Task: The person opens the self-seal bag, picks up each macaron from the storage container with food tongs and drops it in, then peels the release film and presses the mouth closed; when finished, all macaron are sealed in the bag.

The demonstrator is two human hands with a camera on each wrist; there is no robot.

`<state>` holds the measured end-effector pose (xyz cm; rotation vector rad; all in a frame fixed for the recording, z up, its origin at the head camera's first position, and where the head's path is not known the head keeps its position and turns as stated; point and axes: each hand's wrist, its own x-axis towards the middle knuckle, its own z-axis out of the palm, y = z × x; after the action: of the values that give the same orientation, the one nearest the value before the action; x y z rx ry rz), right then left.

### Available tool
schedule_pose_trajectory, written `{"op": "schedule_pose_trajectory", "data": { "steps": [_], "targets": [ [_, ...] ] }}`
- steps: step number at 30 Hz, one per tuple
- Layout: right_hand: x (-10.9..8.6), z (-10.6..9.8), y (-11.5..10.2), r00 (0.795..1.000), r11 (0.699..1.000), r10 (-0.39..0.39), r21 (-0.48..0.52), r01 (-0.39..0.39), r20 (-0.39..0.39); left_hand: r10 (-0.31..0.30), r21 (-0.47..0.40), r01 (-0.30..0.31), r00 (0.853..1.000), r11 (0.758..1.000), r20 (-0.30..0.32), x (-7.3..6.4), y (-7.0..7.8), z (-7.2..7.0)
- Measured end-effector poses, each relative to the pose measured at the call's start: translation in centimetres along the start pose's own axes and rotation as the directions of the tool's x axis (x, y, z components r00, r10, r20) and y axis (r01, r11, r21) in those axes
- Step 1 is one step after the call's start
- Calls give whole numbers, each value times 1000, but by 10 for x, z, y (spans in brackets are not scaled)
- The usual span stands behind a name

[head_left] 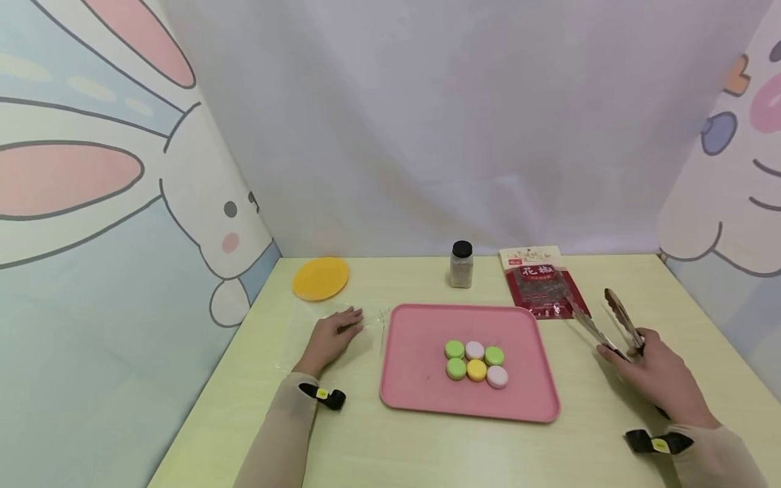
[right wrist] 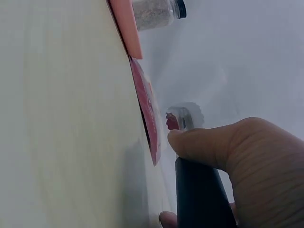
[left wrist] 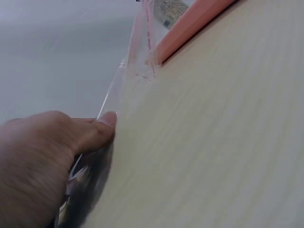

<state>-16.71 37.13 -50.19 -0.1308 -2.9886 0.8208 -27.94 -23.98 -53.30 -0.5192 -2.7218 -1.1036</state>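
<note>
My left hand (head_left: 332,339) pinches the edge of a clear plastic bag (head_left: 369,346) that lies left of the tray. In the left wrist view the thumb sits on the film, and part of the bag (left wrist: 137,61) stands up beside the tray's edge. Over the table's right side, my right hand (head_left: 662,376) grips metal tongs (head_left: 622,316) by their dark handles, with the tong arms spread and nothing between them. Several round macarons, green, pale pink and one yellow macaron (head_left: 476,370), sit in two rows on the pink tray (head_left: 415,393).
Behind the tray stands a clear jar (head_left: 461,271) with a black lid. A red and white spice packet (head_left: 539,288) lies at the back right, near the tong tips. At the back left is a yellow plate (head_left: 320,278). Rabbit-printed side panels (head_left: 207,169) flank the table.
</note>
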Motion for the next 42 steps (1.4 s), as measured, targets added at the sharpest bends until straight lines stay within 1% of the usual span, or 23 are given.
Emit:
{"op": "schedule_pose_trajectory", "data": {
  "steps": [4, 7, 10, 13, 18, 21, 23, 25, 26, 29, 30, 35, 42],
  "targets": [
    [0, 1, 1, 999, 1000, 10, 1, -10, 31, -12, -26, 10, 997, 1000, -71, 0, 2, 0],
    [0, 2, 1, 999, 1000, 10, -1, -10, 34, -45, -42, 40, 991, 998, -124, -1, 4, 0],
    [0, 2, 1, 999, 1000, 10, -3, -10, 41, -79, -51, 72, 985, 996, -154, -2, 5, 0],
    [1, 2, 1, 999, 1000, 7, -4, -7, 51, -85, -59, 76, 980, 995, -181, -2, 5, -1],
    [1, 1, 0, 999, 1000, -6, -14, 7, 48, -44, -62, 29, 967, 998, -252, 0, 6, -3],
    [1, 1, -1, 999, 1000, -9, -20, 10, 47, 12, -27, -21, 955, 999, -298, 2, 5, -3],
    [1, 0, -1, 999, 1000, -12, -21, 13, 47, 37, -19, -46, 946, 999, -323, 3, 5, -3],
    [1, 1, -2, 999, 1000, -16, -21, 17, 47, 35, -22, -46, 939, 999, -343, 3, 5, -3],
    [1, 1, -2, 999, 1000, -19, -20, 20, 45, 23, -32, -37, 937, 999, -349, 2, 6, -3],
    [2, 1, -2, 999, 1000, -24, -18, 25, 44, 1, -44, -18, 931, 999, -364, 1, 7, -3],
    [2, 1, -2, 999, 1000, -24, -18, 25, 42, 4, -35, -18, 930, 999, -368, 1, 7, -3],
    [2, 1, -1, 999, 1000, -23, -20, 23, 45, 78, 36, -70, 922, 997, -379, 0, 6, -3],
    [1, 3, -1, 998, 999, -21, -23, 22, 51, 143, 69, -126, 914, 990, -379, -2, 4, -2]
  ]
}}
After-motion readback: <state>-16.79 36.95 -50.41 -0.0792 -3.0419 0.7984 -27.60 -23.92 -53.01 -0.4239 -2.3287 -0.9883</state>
